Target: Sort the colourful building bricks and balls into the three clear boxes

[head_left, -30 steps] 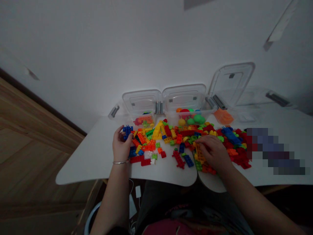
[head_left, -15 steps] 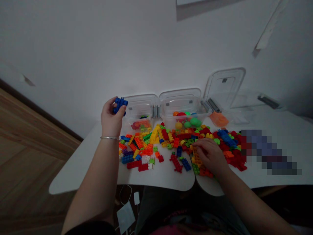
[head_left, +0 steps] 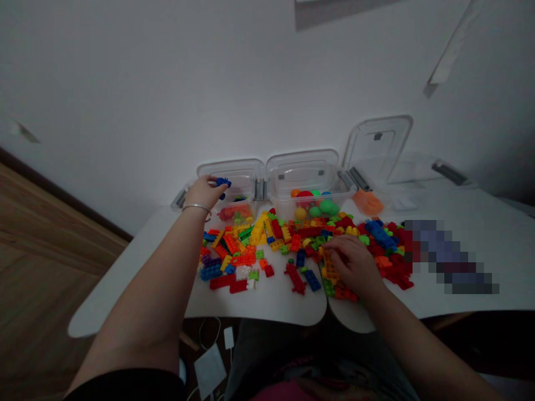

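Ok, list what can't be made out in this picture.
Head view: part of the blue toy piece, hidden by the left hand.
Head view: what, if anything, the right hand grips; its own back and fingers block the palm.
Head view: whatever lies under the pixelated patch.
Head view: the arm above the right forearm, cut off by the bottom edge.

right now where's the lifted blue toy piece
Head view, left of centre: the left hand holds the blue toy piece in front of the leftmost clear bin's raised lid.
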The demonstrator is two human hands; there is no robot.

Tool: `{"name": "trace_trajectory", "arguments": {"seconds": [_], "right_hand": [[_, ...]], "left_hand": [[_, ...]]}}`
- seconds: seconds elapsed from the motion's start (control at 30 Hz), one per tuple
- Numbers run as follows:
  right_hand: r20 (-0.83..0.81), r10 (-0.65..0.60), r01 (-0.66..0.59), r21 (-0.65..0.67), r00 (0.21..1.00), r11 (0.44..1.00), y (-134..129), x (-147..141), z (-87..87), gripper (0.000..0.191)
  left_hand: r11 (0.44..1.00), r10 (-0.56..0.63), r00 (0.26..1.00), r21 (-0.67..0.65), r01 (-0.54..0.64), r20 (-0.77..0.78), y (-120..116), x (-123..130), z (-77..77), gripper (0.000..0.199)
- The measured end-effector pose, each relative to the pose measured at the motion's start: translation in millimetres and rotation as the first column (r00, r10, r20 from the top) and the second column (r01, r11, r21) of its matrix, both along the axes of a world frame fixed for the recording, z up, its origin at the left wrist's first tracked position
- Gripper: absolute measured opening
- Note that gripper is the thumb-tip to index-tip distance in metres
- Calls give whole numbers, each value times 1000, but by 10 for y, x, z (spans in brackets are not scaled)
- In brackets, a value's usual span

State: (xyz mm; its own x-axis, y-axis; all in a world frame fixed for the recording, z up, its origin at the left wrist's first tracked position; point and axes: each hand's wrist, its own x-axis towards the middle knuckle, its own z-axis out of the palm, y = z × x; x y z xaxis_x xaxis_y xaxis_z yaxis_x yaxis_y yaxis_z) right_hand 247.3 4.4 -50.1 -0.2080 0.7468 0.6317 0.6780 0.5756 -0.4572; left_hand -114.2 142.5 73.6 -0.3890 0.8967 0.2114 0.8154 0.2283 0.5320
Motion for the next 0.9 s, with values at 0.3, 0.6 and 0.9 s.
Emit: {"name": "trace_trajectory", "arguments": {"seconds": [0.3,0.6,0.9], "right_hand": [[-8,-5,5,-10,1000,1000,-7,-10,-5,16],[7,1,-1,33,1000,999,-5,-4,15,17],[-33,-24,25,11,999,1000,6,8,-36,18]], "left_hand": [[971,-62,984,-240,21,-166,51,71,-65,48],[969,-103,984,-237,66,-145,46,90,-106,42],[789,-343,846,364,495,-408,-678,524,-177,30]]}}
